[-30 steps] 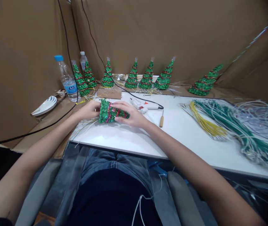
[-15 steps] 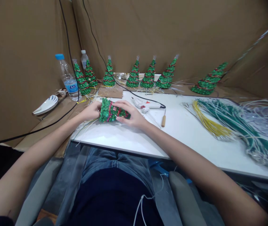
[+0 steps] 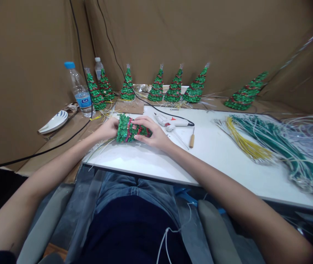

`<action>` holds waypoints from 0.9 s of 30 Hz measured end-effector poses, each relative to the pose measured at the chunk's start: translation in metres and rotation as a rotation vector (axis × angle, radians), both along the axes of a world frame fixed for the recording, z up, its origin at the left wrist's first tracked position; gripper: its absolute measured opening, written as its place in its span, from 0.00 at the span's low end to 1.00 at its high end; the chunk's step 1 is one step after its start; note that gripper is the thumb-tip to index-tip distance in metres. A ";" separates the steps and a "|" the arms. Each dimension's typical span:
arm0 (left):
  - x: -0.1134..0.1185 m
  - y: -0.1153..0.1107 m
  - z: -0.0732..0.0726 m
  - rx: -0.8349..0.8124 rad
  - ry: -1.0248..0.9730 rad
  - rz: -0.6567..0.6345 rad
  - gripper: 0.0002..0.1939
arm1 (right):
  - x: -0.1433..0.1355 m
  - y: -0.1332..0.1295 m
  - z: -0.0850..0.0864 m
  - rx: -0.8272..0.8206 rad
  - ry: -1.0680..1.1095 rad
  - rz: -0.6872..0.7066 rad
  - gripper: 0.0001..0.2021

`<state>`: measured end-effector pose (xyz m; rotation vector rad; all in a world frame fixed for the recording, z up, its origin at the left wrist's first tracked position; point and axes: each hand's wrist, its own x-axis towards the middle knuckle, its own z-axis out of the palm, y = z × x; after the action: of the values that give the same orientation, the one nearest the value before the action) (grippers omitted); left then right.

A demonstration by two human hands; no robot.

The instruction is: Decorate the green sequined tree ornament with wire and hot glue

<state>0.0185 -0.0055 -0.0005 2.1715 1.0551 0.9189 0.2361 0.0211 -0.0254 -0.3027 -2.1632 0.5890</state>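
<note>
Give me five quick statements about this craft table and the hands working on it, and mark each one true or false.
1. Both hands hold the sequinned tree lying on its side: the left hand at its wide base, the right hand nearer the tip. True.
2. The glue gun is in the right hand. False: it lies on the white tabletop beyond that hand.
3. A water bottle with a blue cap stands at the left. True.
4. The finished trees along the back lie flat. False: most stand upright.
5. The wire bundles lie on the left. False: they lie on the right.
</note>
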 end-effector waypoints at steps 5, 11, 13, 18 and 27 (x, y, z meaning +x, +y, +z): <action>0.002 0.000 0.000 -0.013 -0.037 -0.032 0.15 | -0.001 0.002 -0.001 0.000 0.014 -0.005 0.22; 0.003 0.000 -0.001 -0.059 -0.057 -0.012 0.16 | -0.002 0.004 -0.002 0.015 0.029 -0.008 0.21; 0.003 0.001 -0.002 -0.073 -0.063 -0.006 0.16 | -0.002 0.004 -0.002 0.019 0.030 -0.009 0.21; 0.001 0.001 -0.005 -0.099 -0.073 0.003 0.16 | -0.003 0.006 -0.002 0.010 0.041 -0.016 0.20; 0.000 0.001 -0.005 -0.095 -0.041 0.040 0.16 | -0.004 0.010 -0.003 0.015 0.052 -0.002 0.20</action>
<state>0.0182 -0.0047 -0.0055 2.0525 1.1033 0.9082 0.2321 0.0307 -0.0279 -0.2787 -2.1157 0.5736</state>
